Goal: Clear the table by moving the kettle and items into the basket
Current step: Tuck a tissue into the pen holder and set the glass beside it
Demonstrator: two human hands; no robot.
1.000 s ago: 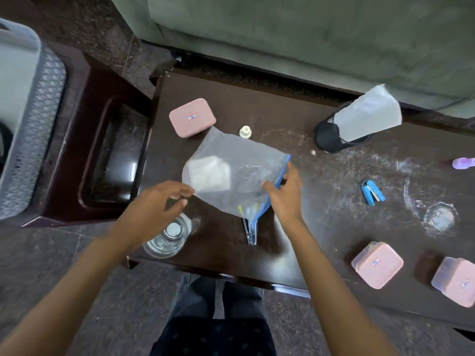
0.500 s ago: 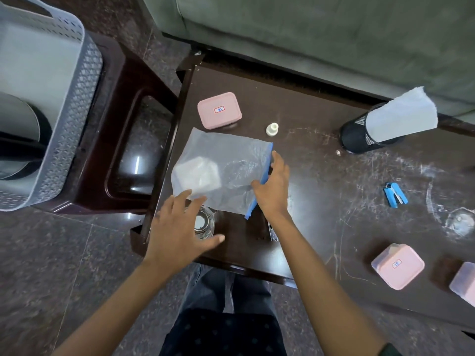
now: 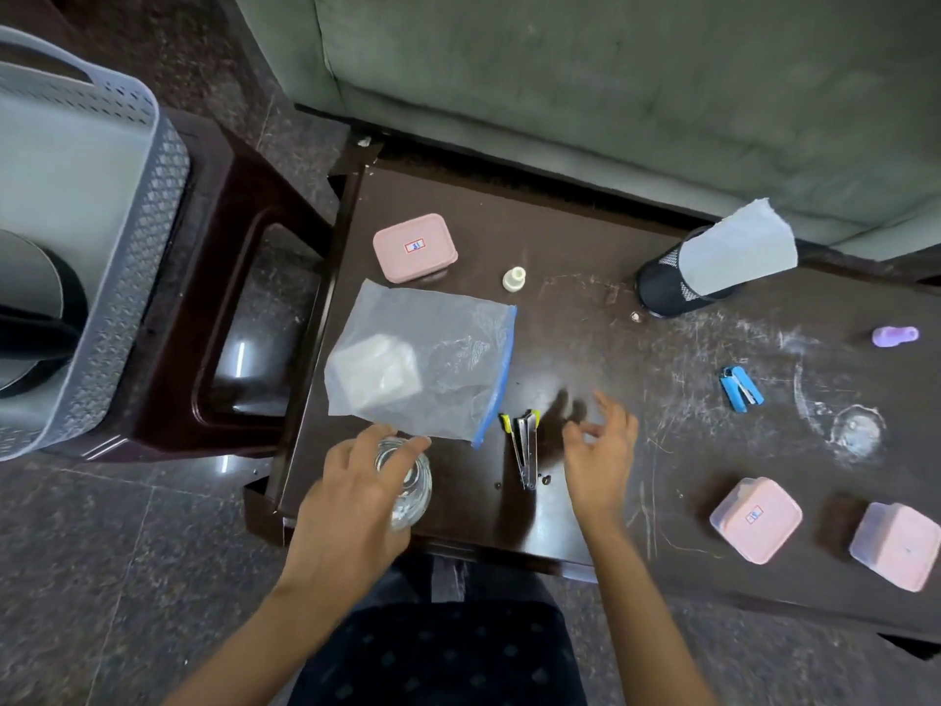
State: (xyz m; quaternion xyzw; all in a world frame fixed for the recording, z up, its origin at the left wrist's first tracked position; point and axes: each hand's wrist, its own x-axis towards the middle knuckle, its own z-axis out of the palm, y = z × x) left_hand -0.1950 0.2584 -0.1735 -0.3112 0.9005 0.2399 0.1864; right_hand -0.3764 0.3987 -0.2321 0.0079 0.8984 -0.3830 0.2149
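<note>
My left hand [image 3: 351,501] is closed over the top of a clear glass jar [image 3: 410,489] at the table's near left corner. My right hand [image 3: 601,450] hovers with fingers spread, holding nothing, just right of a metal stapler [image 3: 527,450]. A clear zip bag [image 3: 422,364] with a blue strip lies flat on the dark table [image 3: 585,349], a white block inside it. The grey basket [image 3: 132,236] stands on a stool at the left, with the kettle [image 3: 30,318] inside it.
Pink boxes sit at the far left [image 3: 415,247] and near right [image 3: 756,519], [image 3: 896,550]. A white cap [image 3: 514,279], a tipped black mesh holder [image 3: 667,293] with paper, a blue stapler [image 3: 741,388], a purple item [image 3: 893,336] and a green sofa [image 3: 636,94] are also here.
My right hand let go of the bag's blue edge and drew back to the right, uncovering the metal stapler. My left hand came down onto the glass jar.
</note>
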